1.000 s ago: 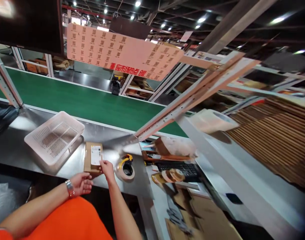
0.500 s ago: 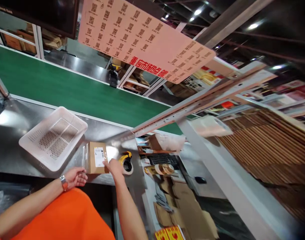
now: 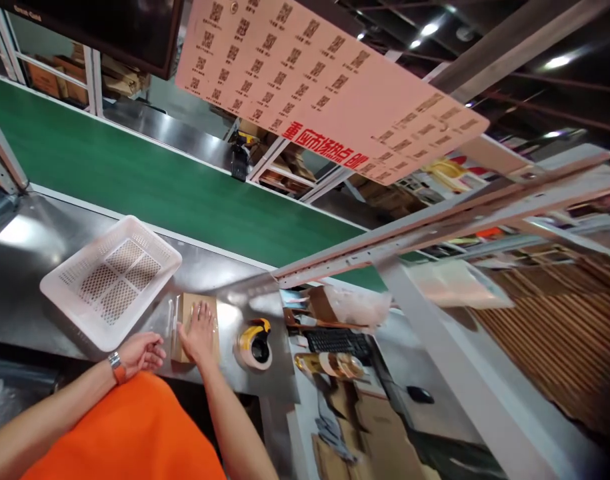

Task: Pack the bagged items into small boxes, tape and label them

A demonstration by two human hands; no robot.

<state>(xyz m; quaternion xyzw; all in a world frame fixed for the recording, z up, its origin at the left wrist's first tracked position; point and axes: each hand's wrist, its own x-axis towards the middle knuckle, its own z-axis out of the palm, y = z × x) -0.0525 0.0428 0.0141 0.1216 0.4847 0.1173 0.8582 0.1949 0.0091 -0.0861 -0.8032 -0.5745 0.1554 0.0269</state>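
A small brown cardboard parcel (image 3: 185,309) lies on the steel bench near its front edge. My right hand (image 3: 199,332) rests flat on top of the parcel with its fingers spread, covering the label. My left hand (image 3: 141,353), with a watch on the wrist, sits just left of the parcel at the bench edge; its fingers are loosely curled and I see nothing in them. A tape dispenser (image 3: 255,343) with a yellow handle lies right of the parcel.
A white perforated basket (image 3: 75,270) stands left of the parcel. A green conveyor belt (image 3: 135,187) runs behind the bench. To the right are a keyboard (image 3: 337,341), a mouse (image 3: 419,395), tape rolls, flattened cartons and a pink code sheet (image 3: 309,80) overhead.
My right hand moved from the parcel's right corner onto its top and now lies flat over the label. The left hand stayed beside the parcel. The camera shifted a little.
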